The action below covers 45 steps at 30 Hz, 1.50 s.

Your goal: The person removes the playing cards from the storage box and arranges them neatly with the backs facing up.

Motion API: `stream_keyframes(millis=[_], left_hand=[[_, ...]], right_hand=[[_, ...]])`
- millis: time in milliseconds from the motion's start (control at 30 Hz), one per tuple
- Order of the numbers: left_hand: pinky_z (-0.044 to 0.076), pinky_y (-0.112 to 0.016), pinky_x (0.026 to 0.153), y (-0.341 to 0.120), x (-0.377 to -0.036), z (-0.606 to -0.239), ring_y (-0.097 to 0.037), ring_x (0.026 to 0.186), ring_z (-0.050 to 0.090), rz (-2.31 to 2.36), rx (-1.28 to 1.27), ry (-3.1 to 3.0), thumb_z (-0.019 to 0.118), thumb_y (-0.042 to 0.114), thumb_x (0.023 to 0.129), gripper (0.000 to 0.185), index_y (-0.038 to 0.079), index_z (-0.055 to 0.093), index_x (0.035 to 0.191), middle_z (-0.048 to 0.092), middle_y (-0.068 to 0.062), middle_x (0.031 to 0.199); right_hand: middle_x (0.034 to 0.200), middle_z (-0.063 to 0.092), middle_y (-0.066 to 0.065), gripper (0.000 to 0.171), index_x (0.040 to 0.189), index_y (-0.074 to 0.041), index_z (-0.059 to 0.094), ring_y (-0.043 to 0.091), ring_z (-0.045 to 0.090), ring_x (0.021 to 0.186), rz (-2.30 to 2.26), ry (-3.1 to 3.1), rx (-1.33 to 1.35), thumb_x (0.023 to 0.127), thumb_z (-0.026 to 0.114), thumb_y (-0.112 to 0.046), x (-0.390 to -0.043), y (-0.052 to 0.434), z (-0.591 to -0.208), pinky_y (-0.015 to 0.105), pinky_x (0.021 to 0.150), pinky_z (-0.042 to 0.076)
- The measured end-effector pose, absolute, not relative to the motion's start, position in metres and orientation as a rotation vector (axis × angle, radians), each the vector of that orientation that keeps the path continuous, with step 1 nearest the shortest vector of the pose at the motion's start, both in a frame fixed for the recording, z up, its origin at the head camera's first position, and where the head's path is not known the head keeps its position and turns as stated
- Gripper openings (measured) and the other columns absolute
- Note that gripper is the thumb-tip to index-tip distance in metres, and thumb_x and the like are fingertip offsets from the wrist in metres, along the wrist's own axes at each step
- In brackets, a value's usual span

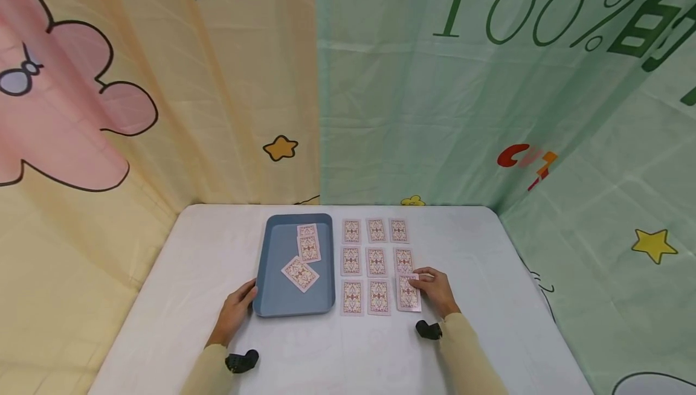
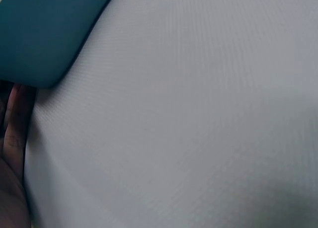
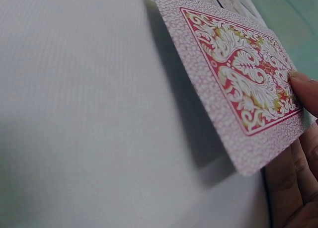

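Observation:
My right hand (image 1: 435, 289) pinches a playing card (image 1: 408, 293) by its right side, the thumb on its patterned back. In the right wrist view the card (image 3: 243, 74) is tilted, one edge raised off the white cloth with a shadow under it. It is at the near right corner of a grid of face-down cards and overlaps the card (image 1: 403, 256) behind it. My left hand (image 1: 235, 310) holds the blue tray (image 1: 266, 298) at its near left edge; in the left wrist view the fingers (image 2: 15, 133) reach under the tray's corner.
Inside the tray lie a slanted card (image 1: 301, 274) and two overlapping cards (image 1: 309, 249), backs up. Several more face-down cards (image 1: 377, 262) stand in rows right of the tray. Patterned curtains (image 1: 435, 111) rise behind the white table (image 1: 206, 244). Each wrist wears a black device (image 1: 241, 361).

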<state>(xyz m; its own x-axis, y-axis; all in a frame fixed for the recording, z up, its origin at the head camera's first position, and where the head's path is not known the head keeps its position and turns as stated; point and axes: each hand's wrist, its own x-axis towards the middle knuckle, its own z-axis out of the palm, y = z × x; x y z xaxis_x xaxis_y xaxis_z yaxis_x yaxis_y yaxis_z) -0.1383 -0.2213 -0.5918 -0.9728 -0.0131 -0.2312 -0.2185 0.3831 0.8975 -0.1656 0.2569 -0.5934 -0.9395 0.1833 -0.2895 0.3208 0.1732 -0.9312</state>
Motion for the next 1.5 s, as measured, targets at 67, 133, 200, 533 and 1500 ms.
stream_keyframes(millis=[67,133,200,533,1500], left_hand=[[0.025,-0.052,0.114,-0.221,-0.138,-0.591,-0.042,0.14,0.027,1.62,-0.212,2.459,0.044,0.022,0.104,0.05,-0.008,0.036,0.144,0.035,-0.028,0.148],[0.024,-0.052,0.114,-0.222,-0.138,-0.591,-0.041,0.14,0.026,1.611,-0.222,2.455,0.044,0.022,0.104,0.05,-0.007,0.036,0.144,0.035,-0.028,0.148],[0.025,-0.053,0.113,-0.221,-0.138,-0.591,-0.042,0.14,0.026,1.605,-0.218,2.454,0.043,0.024,0.104,0.051,-0.007,0.036,0.145,0.034,-0.028,0.148],[0.026,-0.053,0.113,-0.222,-0.139,-0.594,-0.041,0.14,0.027,1.632,-0.216,2.44,0.045,0.023,0.104,0.051,-0.007,0.036,0.144,0.034,-0.028,0.148],[0.025,-0.054,0.113,-0.221,-0.14,-0.593,-0.042,0.14,0.025,1.631,-0.232,2.421,0.045,0.029,0.104,0.055,-0.006,0.036,0.145,0.032,-0.028,0.149]], right_hand=[[0.073,0.07,0.005,0.031,0.107,0.006,0.063,0.012,0.059,0.065,-1.866,2.333,0.509,0.08,0.076,-0.003,-0.164,0.259,-0.595,0.022,0.06,0.048],[0.071,0.069,0.004,0.031,0.105,0.006,0.063,0.011,0.058,0.066,-1.846,2.357,0.492,0.079,0.077,-0.003,-0.163,0.261,-0.597,0.021,0.061,0.047],[0.07,0.067,0.003,0.032,0.104,0.006,0.064,0.011,0.057,0.066,-1.834,2.381,0.466,0.077,0.078,-0.003,-0.163,0.262,-0.597,0.021,0.062,0.047],[0.071,0.061,0.005,0.027,0.094,0.005,0.067,0.014,0.055,0.063,-1.632,2.543,0.343,0.074,0.082,-0.004,-0.161,0.26,-0.599,0.021,0.056,0.047],[0.074,0.06,0.003,0.025,0.091,0.004,0.07,0.013,0.052,0.067,-1.454,2.844,0.196,0.073,0.084,-0.007,-0.161,0.238,-0.585,0.022,0.059,0.046]])
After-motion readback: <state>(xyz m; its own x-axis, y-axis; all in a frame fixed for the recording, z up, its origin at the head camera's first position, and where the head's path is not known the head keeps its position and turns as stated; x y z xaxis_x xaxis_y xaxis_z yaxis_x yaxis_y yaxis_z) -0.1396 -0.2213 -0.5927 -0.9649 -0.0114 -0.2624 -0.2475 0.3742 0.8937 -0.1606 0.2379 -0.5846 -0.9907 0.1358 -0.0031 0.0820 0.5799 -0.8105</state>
